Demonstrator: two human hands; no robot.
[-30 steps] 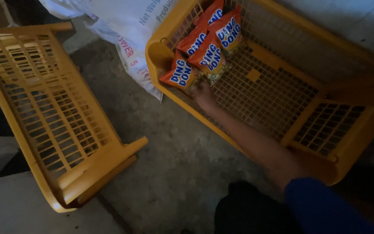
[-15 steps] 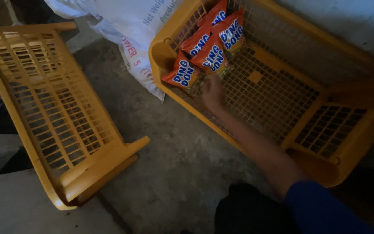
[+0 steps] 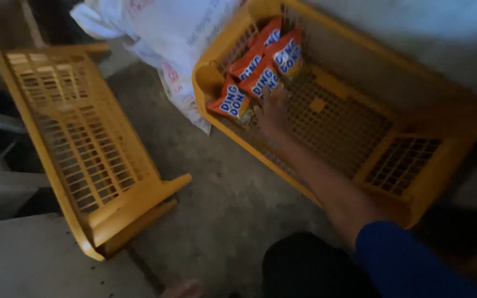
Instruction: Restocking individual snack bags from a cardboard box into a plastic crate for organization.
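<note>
On the floor at the left, an empty yellow crate (image 3: 78,149) is tipped on its side, beside a white sack (image 3: 178,49). Orange snack packets (image 3: 258,69) are lined in the right crate's (image 3: 415,182) corner; the right hand (image 3: 273,113), fingers loosely spread, is laid against them. Packets are best pressed snugly, overlapping.

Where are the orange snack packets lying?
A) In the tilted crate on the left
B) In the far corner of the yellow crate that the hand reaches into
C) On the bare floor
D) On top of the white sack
B: the orange snack packets sit in the corner of the yellow crate, right by the right hand.
</note>
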